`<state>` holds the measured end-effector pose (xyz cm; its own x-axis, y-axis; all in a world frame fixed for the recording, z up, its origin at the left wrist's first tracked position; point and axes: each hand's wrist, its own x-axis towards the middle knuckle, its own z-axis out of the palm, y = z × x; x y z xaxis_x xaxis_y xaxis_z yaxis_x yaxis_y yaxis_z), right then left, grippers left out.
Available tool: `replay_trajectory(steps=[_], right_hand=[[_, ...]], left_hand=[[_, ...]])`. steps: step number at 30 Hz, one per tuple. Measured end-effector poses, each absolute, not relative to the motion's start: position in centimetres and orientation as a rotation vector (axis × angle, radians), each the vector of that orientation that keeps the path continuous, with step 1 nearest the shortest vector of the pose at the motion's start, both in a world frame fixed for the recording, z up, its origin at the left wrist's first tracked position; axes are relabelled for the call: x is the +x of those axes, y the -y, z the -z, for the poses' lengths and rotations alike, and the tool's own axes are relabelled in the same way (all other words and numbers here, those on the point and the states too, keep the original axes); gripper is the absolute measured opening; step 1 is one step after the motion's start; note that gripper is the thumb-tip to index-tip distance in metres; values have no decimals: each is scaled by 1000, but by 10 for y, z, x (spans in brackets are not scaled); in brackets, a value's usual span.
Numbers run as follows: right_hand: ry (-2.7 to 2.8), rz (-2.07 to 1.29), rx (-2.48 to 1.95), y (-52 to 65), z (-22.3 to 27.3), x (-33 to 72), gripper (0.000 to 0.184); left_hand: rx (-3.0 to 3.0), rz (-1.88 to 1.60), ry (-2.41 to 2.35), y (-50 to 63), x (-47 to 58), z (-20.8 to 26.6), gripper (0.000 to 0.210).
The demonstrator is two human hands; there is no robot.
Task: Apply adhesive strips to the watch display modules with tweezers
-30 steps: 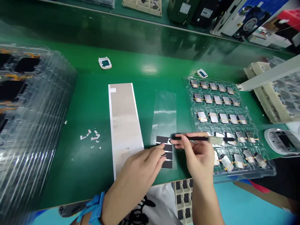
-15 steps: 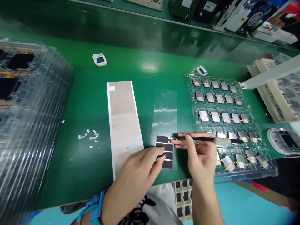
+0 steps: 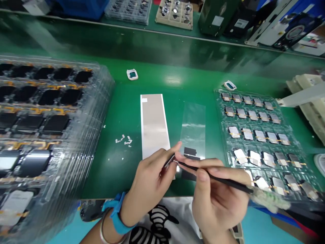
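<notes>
My left hand [image 3: 149, 178] is closed on a small, thin dark piece with a light edge [image 3: 169, 160]; its kind is hard to make out. Black tweezers [image 3: 230, 184], their rear end wrapped in pale material, are gripped in my right hand [image 3: 218, 203]. Their tips meet the left fingers beside the small piece; whether they pinch anything does not show. Beneath the hands lies a clear film strip [image 3: 194, 118] with black rectangular stickers [image 3: 190, 151], partly covered by my right fingers. A long beige sheet with white borders [image 3: 154, 118] lies to its left, its near end behind my left hand.
Stacked clear trays with dark screens [image 3: 101, 112] fill the left side. At right lies a clear tray [image 3: 230, 123] with rows of small silver-backed modules. White scraps [image 3: 128, 140] lie left of the sheet. Two white frames [image 3: 132, 74] sit farther back, below a shelf [image 3: 172, 30].
My right hand and the tweezers have moved from the top black sticker to my left fingers, which have lifted off the film. The camera view has shifted left.
</notes>
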<state>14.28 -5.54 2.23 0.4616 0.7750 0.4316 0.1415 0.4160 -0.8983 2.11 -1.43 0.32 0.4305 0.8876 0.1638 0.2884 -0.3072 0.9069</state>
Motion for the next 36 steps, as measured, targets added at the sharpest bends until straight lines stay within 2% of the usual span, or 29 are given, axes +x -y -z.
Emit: replay_trajectory(steps=[7,22,36], right_hand=[[1056,-447,-1094,49,-12,129,23],[1032,-461,-1107,46,-4,130,21],[1092,-420,-1033,43,2,131,29]], left_hand=[[1786,-890,-966,13,14,-1,51],[1728,-894,-919,13,12,5,51],[1788,-871,-980,12,14,5,50]])
